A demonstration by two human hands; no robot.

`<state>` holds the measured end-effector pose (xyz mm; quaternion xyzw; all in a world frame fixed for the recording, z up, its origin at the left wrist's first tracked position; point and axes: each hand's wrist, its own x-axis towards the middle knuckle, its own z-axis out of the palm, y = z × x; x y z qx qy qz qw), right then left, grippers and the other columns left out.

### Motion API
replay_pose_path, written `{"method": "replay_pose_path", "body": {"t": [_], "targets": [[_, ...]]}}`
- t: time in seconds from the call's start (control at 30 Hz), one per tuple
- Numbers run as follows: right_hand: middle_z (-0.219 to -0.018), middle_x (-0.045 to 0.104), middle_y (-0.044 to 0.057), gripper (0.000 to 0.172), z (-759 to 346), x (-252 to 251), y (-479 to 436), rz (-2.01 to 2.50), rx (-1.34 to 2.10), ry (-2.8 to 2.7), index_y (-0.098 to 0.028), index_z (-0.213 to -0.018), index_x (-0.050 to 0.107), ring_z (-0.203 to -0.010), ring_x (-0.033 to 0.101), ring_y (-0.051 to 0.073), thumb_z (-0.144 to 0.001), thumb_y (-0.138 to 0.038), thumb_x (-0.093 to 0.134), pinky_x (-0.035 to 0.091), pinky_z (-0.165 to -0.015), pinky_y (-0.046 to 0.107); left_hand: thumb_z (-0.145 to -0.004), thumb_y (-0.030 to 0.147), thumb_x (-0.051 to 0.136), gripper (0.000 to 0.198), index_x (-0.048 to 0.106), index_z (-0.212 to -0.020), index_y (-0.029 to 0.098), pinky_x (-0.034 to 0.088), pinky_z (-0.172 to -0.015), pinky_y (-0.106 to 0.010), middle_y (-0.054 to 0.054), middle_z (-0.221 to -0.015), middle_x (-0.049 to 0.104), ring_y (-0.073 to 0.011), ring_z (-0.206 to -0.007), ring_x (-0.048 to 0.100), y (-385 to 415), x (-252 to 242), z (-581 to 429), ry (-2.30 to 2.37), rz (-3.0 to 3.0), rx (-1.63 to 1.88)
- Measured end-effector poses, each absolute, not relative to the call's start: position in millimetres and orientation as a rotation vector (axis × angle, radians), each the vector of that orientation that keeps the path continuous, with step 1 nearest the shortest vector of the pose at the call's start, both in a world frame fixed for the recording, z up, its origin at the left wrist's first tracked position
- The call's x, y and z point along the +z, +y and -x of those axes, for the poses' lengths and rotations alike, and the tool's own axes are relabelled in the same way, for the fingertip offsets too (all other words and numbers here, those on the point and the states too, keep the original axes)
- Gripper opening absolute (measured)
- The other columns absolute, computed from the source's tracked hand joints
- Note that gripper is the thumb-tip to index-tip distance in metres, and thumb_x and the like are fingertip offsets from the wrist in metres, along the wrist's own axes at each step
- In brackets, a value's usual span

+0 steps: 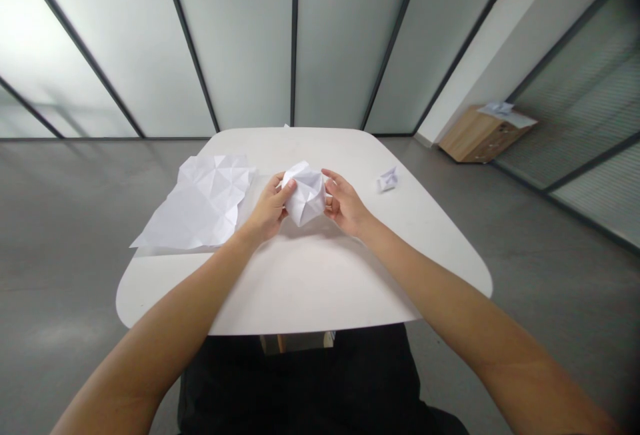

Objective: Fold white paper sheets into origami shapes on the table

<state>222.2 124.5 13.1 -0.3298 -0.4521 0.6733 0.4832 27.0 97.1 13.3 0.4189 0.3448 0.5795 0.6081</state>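
A folded white paper piece (305, 198) with many creased facets is held just above the middle of the table. My left hand (273, 207) grips its left side, thumb on the front and fingers behind. At its right edge, my right hand (344, 203) has curled fingers touching the paper, with a ring on one finger. Large creased white paper sheets (205, 205) lie to the left of my left hand. A small folded paper piece (387, 179) rests on the table right of my right hand.
The white table (320, 288) has rounded corners. Beyond it stand frosted glass panels (250, 42) with dark frames. A wooden cabinet (480, 134) with papers on top is at the far right. My legs are under the near table edge.
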Motion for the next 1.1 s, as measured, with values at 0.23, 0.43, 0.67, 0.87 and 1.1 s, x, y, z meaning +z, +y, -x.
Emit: {"method": "replay_pose_path", "body": {"t": [0.23,0.43,0.67,0.87,1.1], "targets": [[-0.09,0.074,-0.002,0.074,-221.6,16.7,123.4,0.746,1.552,-1.159,-0.028,-0.125,0.058,-0.078,0.067,0.018,-0.063,-0.044,0.096,0.055,-0.069,0.031,-0.076,0.047,0.088,0.053,0.068,-0.117,0.021,0.051,-0.079,-0.023,-0.005,-0.113,0.074,-0.0163,-0.092,0.067,90.9,16.9,-26.5,0.632,-0.999,1.218],[-0.092,0.074,-0.002,0.086,-220.0,15.0,124.1,0.697,1.391,-1.265,-0.029,-0.133,0.051,-0.084,0.068,0.019,-0.061,-0.039,0.097,0.058,-0.077,0.034,-0.077,0.054,0.086,0.055,0.068,-0.118,0.021,0.051,-0.08,-0.025,-0.006,-0.111,0.074,-0.0193,-0.097,0.069,93.4,13.7,-27.1,0.677,-1.052,1.311],[-0.092,0.074,-0.002,0.089,-222.9,19.7,122.1,0.722,1.433,-1.283,-0.031,-0.134,0.051,-0.081,0.069,0.019,-0.06,-0.041,0.098,0.057,-0.069,0.03,-0.069,0.05,0.092,0.064,0.068,-0.121,0.021,0.052,-0.08,-0.026,-0.006,-0.113,0.074,-0.0213,-0.101,0.07,94.9,16.0,-23.9,0.665,-1.071,1.324],[-0.097,0.076,0.001,0.079,-224.0,21.4,118.4,0.657,1.699,-1.21,-0.031,-0.131,0.059,-0.076,0.07,0.019,-0.065,-0.056,0.094,0.059,-0.065,0.031,-0.071,0.063,0.088,0.067,0.07,-0.12,0.021,0.055,-0.079,-0.03,-0.007,-0.101,0.077,-0.0259,-0.098,0.073,90.0,19.2,-24.7,0.634,-1.054,1.246],[-0.095,0.076,0.001,0.053,-227.0,18.8,120.0,0.647,1.775,-1.159,-0.025,-0.106,0.067,-0.075,0.069,0.017,-0.066,-0.046,0.096,0.059,-0.069,0.03,-0.069,0.06,0.09,0.073,0.068,-0.128,0.023,0.056,-0.081,-0.032,-0.007,-0.102,0.078,-0.0275,-0.099,0.074,86.1,21.8,-25.4,0.575,-1.012,1.132]]}}
